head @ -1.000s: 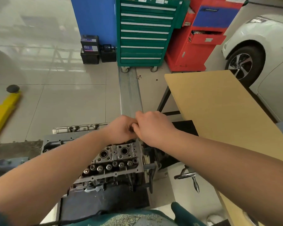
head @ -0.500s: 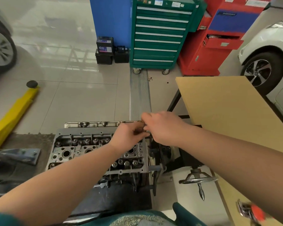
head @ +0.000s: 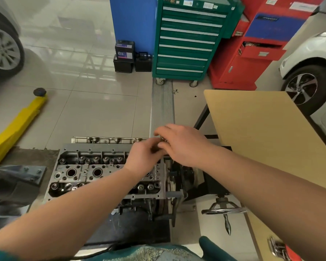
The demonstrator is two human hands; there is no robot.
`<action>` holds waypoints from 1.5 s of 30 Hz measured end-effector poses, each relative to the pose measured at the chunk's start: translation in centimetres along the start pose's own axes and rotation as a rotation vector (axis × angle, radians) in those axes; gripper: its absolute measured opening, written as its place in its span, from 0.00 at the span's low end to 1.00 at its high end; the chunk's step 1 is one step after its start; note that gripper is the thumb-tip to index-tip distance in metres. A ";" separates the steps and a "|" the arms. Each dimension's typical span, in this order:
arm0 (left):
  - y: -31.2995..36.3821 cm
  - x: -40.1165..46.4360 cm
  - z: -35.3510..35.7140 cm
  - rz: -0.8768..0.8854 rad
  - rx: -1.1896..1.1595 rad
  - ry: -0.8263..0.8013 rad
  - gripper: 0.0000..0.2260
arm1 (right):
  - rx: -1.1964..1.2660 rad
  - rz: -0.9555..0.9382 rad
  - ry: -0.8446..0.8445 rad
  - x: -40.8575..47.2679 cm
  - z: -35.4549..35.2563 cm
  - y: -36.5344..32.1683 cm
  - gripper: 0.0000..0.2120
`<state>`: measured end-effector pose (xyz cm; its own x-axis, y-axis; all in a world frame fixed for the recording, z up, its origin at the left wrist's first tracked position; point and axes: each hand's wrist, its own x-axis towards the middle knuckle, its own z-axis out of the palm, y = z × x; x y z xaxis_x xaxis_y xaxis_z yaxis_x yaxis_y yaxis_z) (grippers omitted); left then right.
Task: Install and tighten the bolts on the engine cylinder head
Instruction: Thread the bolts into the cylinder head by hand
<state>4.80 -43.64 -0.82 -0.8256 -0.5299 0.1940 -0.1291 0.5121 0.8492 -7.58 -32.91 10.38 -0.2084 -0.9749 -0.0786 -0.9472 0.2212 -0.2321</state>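
The grey cast-metal engine cylinder head (head: 94, 170), with its round bores and valve springs facing up, is sitting on a stand, and everything here is placed against it. Both bare hands are meeting over its far right corner: the left hand (head: 142, 160) is curling its fingers inward, and the right hand (head: 183, 146) is pinching down just beside it. Something small and shiny is showing between the fingertips, probably a bolt, though blur is hiding it, so I cannot tell whether either hand is truly clamped on anything. A steel bolt would be handling as stiff, light and likely oily, best held by the head. A chrome handwheel (head: 223, 210) is hanging off the head's near right end.
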 end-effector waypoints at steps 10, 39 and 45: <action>-0.3 -0.4 -0.6 -0.022 -0.053 -0.039 0.19 | 0.408 0.079 0.186 -0.4 2.5 0.4 0.15; 0.6 -0.5 0.5 -0.100 0.188 0.059 0.09 | 0.856 0.154 0.309 -1.0 5.9 0.8 0.17; 1.1 0.1 -0.6 -0.088 0.141 -0.095 0.14 | 0.884 0.042 0.030 -0.5 5.2 2.8 0.22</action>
<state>4.91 -43.49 0.41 -0.8550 -0.5141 0.0692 -0.2732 0.5598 0.7823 -8.86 -31.72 4.77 -0.2574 -0.9629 -0.0813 -0.4064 0.1842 -0.8949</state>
